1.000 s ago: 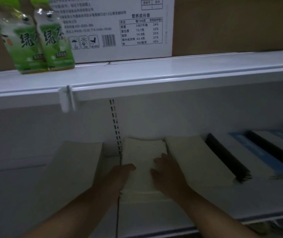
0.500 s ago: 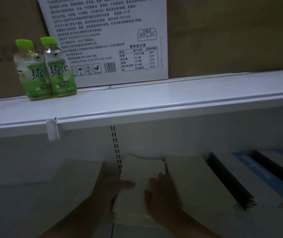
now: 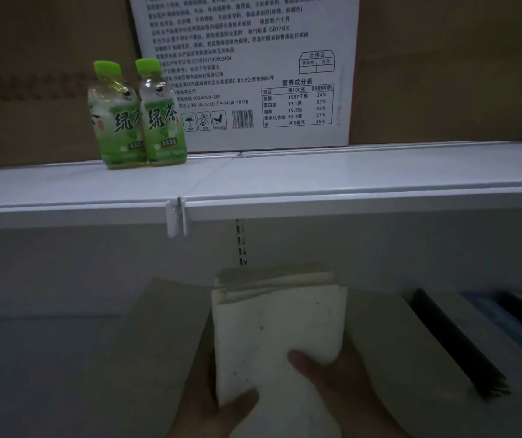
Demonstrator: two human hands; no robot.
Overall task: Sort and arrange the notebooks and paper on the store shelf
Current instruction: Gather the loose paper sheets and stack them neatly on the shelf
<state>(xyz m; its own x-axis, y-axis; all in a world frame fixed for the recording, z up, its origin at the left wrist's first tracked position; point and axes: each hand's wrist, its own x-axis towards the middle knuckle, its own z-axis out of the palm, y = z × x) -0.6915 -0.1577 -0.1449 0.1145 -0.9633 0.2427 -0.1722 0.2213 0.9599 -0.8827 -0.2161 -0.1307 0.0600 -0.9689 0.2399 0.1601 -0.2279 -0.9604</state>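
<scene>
My left hand [image 3: 221, 409] and right hand [image 3: 335, 371] both grip the white paper stack [image 3: 278, 320] at its near end, thumbs on top. Its long axis points away from me, between the left tan pile [image 3: 158, 343] and the right tan pile [image 3: 389, 336].

**Above the work: drinks and cartons**

On the upper shelf [image 3: 348, 175] we see two green tea bottles standing upright and touching each other, the left bottle [image 3: 115, 121] and the right bottle [image 3: 163, 118], both with bright green caps and green labels. Just behind them stands a white carton [image 3: 253, 58] printed with small black text, a barcode and a nutrition table. We find a brown cardboard box [image 3: 32, 74] to its left and another brown box [image 3: 449, 67] to its right. A white plastic clip [image 3: 175, 218] hangs from the shelf's front edge, and below it a slotted upright [image 3: 241, 241] runs down the back panel.
</scene>
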